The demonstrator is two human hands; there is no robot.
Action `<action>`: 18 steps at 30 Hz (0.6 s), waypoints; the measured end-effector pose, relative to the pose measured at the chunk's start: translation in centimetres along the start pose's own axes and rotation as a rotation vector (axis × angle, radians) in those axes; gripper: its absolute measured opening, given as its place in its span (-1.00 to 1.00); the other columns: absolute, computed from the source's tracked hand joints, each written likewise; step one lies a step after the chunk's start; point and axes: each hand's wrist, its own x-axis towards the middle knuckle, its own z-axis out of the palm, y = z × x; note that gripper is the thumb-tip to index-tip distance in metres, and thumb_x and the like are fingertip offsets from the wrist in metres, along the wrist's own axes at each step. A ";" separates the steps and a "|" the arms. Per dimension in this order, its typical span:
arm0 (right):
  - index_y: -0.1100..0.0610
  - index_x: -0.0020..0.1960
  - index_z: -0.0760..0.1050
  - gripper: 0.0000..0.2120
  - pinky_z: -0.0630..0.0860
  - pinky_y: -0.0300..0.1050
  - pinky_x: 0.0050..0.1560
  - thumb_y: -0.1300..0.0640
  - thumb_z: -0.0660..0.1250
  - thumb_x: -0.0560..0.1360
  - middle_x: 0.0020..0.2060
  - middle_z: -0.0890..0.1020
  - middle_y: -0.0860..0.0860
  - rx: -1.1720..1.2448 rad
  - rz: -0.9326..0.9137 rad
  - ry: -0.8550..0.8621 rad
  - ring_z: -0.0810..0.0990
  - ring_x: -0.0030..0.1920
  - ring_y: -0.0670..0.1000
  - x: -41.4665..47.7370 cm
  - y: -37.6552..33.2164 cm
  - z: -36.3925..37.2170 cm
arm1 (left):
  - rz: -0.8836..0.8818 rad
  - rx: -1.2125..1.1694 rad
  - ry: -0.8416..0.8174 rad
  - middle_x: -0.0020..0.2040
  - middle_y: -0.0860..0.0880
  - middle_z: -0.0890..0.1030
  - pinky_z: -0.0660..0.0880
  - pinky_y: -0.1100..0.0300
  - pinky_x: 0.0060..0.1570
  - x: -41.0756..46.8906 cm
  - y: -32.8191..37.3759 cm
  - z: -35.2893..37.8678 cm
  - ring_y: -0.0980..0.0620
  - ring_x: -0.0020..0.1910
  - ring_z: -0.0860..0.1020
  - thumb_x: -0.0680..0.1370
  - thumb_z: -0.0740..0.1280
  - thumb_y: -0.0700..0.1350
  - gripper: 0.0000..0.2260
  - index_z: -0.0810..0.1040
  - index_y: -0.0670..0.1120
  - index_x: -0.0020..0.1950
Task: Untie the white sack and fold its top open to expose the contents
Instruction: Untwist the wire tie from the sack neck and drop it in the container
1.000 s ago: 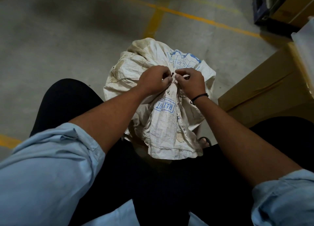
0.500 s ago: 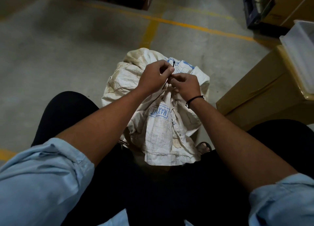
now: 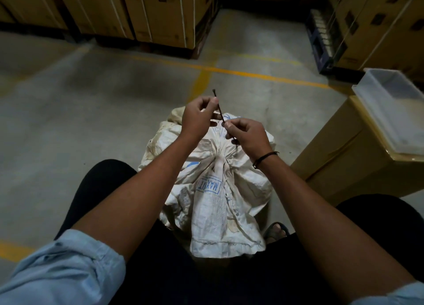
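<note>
The white sack (image 3: 213, 196) with blue print stands on the floor between my knees, its neck still gathered into a bunch (image 3: 218, 160) and its top flap hanging toward me. A thin dark tie (image 3: 219, 108) is stretched in the air above the sack. My left hand (image 3: 197, 118) pinches its upper part between thumb and fingers. My right hand (image 3: 246, 134), with a black band at the wrist, pinches its lower part. Both hands are lifted off the sack.
A cardboard box (image 3: 344, 157) stands close on the right with a clear plastic tray (image 3: 394, 105) on top. Stacked cartons (image 3: 146, 13) line the far side, and a dark crate (image 3: 321, 40) sits at the back right. Yellow lines (image 3: 229, 71) cross the concrete floor.
Both hands have risen from the sack's neck, drawing the dark tie up and away from it. The view has tilted upward, showing more of the floor and cartons.
</note>
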 end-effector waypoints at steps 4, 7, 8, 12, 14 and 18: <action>0.06 -0.12 0.69 -0.92 0.51 -0.14 -0.20 0.16 0.44 0.53 -0.34 0.66 0.04 0.012 0.027 -0.056 0.61 -0.30 -0.07 -0.6 -1.7 -1.5 | -0.057 -0.045 0.048 -0.11 -0.11 0.64 0.58 0.21 -0.35 0.2 0.5 0.4 0.06 -0.27 0.68 0.67 0.31 -0.10 -0.76 0.59 -0.29 0.13; 0.15 -0.07 0.70 -0.94 0.51 -0.11 -0.17 0.17 0.46 0.51 -0.33 0.67 0.05 0.004 0.084 -0.096 0.62 -0.27 -0.05 -1.5 -2.1 -2.8 | -0.123 -0.123 0.099 -0.12 -0.11 0.64 0.58 0.20 -0.35 0.6 0.8 1.0 0.00 -0.24 0.66 0.67 0.31 -0.09 -0.75 0.59 -0.29 0.14; 0.19 -0.05 0.70 -0.91 0.51 -0.11 -0.17 0.18 0.46 0.51 -0.32 0.67 0.05 -0.002 0.094 -0.092 0.62 -0.27 -0.05 -1.8 -2.2 -3.2 | -0.144 -0.146 0.112 -0.13 -0.10 0.64 0.58 0.21 -0.36 0.8 1.0 1.3 0.01 -0.24 0.66 0.67 0.31 -0.09 -0.77 0.60 -0.26 0.12; 0.23 -0.03 0.70 -0.89 0.54 -0.05 -0.12 0.20 0.47 0.49 -0.29 0.70 0.09 -0.058 0.093 -0.081 0.64 -0.24 -0.04 -3.3 -3.0 -5.0 | -0.185 -0.226 0.183 -0.17 -0.02 0.64 0.59 0.24 -0.38 1.1 2.4 1.7 0.14 -0.34 0.66 0.67 0.32 -0.10 -0.87 0.58 -0.15 0.09; 0.21 -0.03 0.71 -0.90 0.57 -0.07 -0.13 0.20 0.48 0.49 -0.29 0.71 0.07 -0.114 0.068 -0.079 0.66 -0.25 -0.08 -4.0 -3.9 -6.0 | -0.181 -0.246 0.201 -0.17 -0.04 0.63 0.57 0.26 -0.41 1.7 2.9 2.1 0.18 -0.40 0.64 0.67 0.32 -0.11 -0.88 0.57 -0.15 0.08; 0.07 -0.10 0.71 -0.96 0.58 -0.20 -0.22 0.19 0.48 0.49 -0.32 0.72 -0.02 -0.223 -0.010 -0.034 0.67 -0.29 -0.14 -5.3 -5.5 -8.9 | -0.215 -0.311 0.208 -0.14 -0.09 0.63 0.54 0.28 -0.46 3.5 4.3 4.7 0.17 -0.42 0.63 0.67 0.34 -0.10 -0.87 0.56 -0.15 0.11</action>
